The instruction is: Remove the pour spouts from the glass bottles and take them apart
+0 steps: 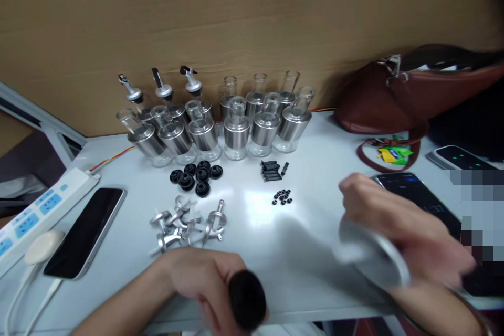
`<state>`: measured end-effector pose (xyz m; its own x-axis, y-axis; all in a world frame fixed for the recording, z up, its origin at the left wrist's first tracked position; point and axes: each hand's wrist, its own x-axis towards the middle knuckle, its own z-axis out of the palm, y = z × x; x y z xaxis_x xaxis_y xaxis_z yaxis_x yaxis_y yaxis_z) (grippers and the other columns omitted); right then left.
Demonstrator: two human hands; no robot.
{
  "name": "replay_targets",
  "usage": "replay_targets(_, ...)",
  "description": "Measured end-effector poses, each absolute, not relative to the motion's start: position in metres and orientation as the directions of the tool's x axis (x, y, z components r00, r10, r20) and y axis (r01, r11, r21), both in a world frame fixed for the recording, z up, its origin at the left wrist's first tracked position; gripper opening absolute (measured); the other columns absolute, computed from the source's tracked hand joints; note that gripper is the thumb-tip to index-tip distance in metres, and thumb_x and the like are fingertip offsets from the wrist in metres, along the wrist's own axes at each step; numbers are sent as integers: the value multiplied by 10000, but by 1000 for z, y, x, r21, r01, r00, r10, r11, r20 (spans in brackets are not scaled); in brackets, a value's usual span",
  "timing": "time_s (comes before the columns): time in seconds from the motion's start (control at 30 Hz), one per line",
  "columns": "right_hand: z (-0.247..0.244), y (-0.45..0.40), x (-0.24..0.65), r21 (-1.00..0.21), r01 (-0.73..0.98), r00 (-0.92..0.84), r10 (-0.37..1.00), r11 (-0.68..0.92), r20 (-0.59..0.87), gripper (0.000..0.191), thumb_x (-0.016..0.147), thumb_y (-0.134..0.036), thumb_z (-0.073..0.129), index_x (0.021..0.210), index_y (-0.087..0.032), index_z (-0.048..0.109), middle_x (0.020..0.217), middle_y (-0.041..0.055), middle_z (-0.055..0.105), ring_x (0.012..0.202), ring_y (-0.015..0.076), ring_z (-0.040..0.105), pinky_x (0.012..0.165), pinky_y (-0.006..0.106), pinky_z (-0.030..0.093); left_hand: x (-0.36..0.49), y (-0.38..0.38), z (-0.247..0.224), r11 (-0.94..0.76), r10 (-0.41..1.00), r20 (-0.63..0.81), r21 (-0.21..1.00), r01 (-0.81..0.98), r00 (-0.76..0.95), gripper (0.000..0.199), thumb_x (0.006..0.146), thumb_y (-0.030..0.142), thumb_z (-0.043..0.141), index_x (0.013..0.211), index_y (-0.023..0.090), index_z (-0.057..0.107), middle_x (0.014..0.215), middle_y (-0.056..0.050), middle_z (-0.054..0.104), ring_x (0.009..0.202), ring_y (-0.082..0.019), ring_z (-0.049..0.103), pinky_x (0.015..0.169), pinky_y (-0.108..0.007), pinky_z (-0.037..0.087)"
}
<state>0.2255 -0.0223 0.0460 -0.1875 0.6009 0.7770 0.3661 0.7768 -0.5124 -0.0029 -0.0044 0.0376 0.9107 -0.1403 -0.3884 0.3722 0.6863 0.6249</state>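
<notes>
My left hand [208,278], near the front edge, is closed around a black round-ended piece [247,299] whose end faces me; the rest is hidden in the fingers. Over the right side is my right hand [394,220], closed on a silver round-flanged piece [374,254] with a short pale stem pointing left; motion blurs both. Beyond my left hand lies a pile of silver pourer spouts [192,223]. Black ribbed stoppers [202,174] sit behind them. Toward the middle are small black flap pieces [271,170] and tiny black rings [282,197].
Glass bottles with metal sleeves [237,134] stand in two rows before a cardboard wall [236,21]; three carry pourers [163,89]. At left are a phone [86,233] and a power strip [27,223]. A brown bag [370,97] and another phone [413,197] lie right.
</notes>
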Motion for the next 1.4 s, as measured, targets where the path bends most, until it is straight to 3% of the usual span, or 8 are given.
replay_targets(0.17,39,-7,213,-627,285,-104,673,725,732,326,989,-285,314,714,-207,470,582,-14,396,512,127,384,489,292,299,-14,6,61,694,403,-201,703,-156,893,305,773,359,660,676,181,433,535,67,382,342,-27,302,317,-164,170)
replay_targets(0.27,35,-8,207,-665,358,-101,736,655,670,156,951,-271,449,821,-217,519,646,-17,511,548,119,489,509,256,392,-21,18,66,554,640,-132,762,-336,757,378,765,457,622,669,182,382,608,66,325,367,-19,294,371,-179,198)
replay_targets(0.4,32,-7,204,-718,432,-51,810,546,585,62,888,-190,552,848,-225,521,698,-33,563,565,94,524,532,208,439,-30,31,66,196,893,-62,945,-261,445,492,766,687,449,726,199,409,643,47,367,411,-67,359,422,-227,269)
replay_targets(0.47,31,-5,203,-737,432,-65,833,520,550,62,884,-188,549,837,-218,522,699,-31,573,562,90,524,532,203,442,-33,34,62,-73,977,76,997,-24,199,442,857,635,330,769,211,417,634,41,396,446,-94,391,453,-250,306)
replay_targets(0.6,30,-2,202,-754,431,-88,855,495,511,54,888,-213,544,839,-209,521,718,-17,589,582,94,537,524,202,443,-36,37,52,-251,945,328,739,625,-8,241,905,410,419,1042,218,469,705,19,502,609,-143,521,571,-274,408)
replay_targets(0.87,29,-2,202,-736,456,-143,857,501,495,45,888,-190,541,845,-204,537,751,-10,608,625,95,547,546,196,453,-41,46,47,-187,959,258,283,941,113,297,848,147,383,1111,236,490,1095,-73,494,690,-172,565,628,-334,471)
replay_targets(1.2,32,-2,202,-706,416,-244,818,573,521,74,877,-131,559,825,-183,569,845,38,626,728,119,599,604,230,487,-35,43,38,-300,947,223,366,881,230,260,812,109,457,1059,185,442,1068,-75,452,955,-215,568,845,-365,488)
replay_targets(1.4,33,-3,200,-692,385,-279,792,611,544,76,844,-108,577,846,-178,608,923,65,662,842,138,648,670,249,546,-30,41,33,-435,896,285,404,805,341,136,894,187,456,1028,190,482,1055,-65,498,896,-179,574,826,-337,469)
